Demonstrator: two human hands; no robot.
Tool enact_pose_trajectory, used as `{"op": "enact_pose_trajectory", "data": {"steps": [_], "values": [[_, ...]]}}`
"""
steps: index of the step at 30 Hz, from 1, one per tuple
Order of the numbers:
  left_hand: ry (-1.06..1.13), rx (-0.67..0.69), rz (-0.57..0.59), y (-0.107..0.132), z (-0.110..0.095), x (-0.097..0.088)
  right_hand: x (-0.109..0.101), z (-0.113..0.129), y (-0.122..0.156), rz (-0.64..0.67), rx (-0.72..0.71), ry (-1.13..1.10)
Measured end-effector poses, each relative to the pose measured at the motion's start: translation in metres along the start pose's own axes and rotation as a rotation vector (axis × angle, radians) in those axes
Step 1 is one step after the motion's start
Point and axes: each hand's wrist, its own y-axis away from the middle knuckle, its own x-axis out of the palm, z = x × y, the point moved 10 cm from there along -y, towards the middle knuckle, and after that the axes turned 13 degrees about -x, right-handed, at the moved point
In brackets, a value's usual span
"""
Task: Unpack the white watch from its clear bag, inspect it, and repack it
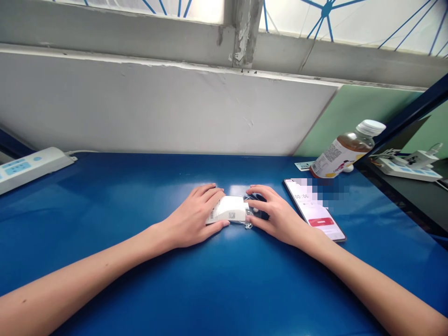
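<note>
Centre frame on the blue worktop (210, 289), the left hand (192, 217) grips the left end of a white packet (234, 205) between thumb and fingers, while the right hand (278, 214) curls at its right end, its hold impossible to tell. Just beside the right wrist, which partly hides it, lies a lit phone (317, 214); behind it, centre right, a tilted bottle (341, 151) stands by a small card (303, 166). Power strips lie at the left edge (35, 165) and right edge (408, 170).
</note>
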Motion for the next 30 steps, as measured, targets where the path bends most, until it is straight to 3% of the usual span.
{"op": "enact_pose_trajectory", "data": {"steps": [12, 30], "values": [[0.037, 0.020, -0.015, 0.000, -0.004, -0.004, 0.003, 0.002, 0.001, -0.054, 0.008, -0.092], [0.023, 0.012, -0.025, 0.000, -0.003, -0.003, 0.000, 0.006, -0.003, -0.042, -0.045, -0.006]]}}
